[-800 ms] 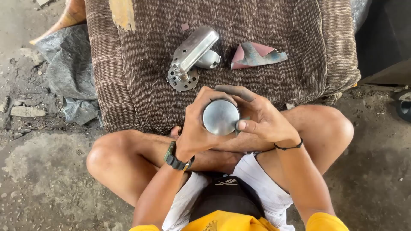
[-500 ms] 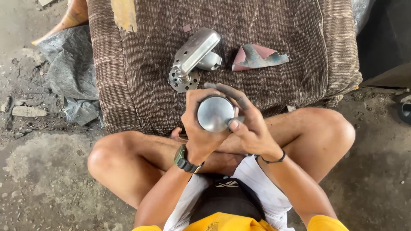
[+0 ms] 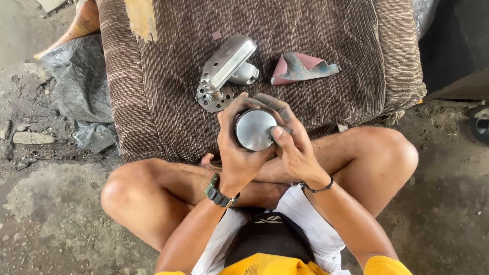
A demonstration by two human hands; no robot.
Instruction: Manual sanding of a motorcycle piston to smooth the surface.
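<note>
I sit cross-legged on the ground and hold a round metal cylinder (image 3: 253,129) with its flat shiny end facing up. My left hand (image 3: 235,147) wraps around its left side and grips it. My right hand (image 3: 290,142) holds the right side, thumb on the flat face and dirty fingers curled over the far rim. Just beyond my hands, a brown corduroy cushion (image 3: 331,76) carries a metal bracket with a perforated round base (image 3: 224,71) and a crumpled piece of reddish sandpaper (image 3: 300,66).
A small scrap of sandpaper (image 3: 216,35) lies near the cushion's far edge. Grey plastic sheeting (image 3: 76,86) and a stone (image 3: 31,138) lie on the dirt floor at left. A dark object (image 3: 480,130) sits at the right edge.
My right hand has shifted around the cylinder, its thumb now on the flat face. The cylinder stays in front of me, and the things on the cushion have not moved.
</note>
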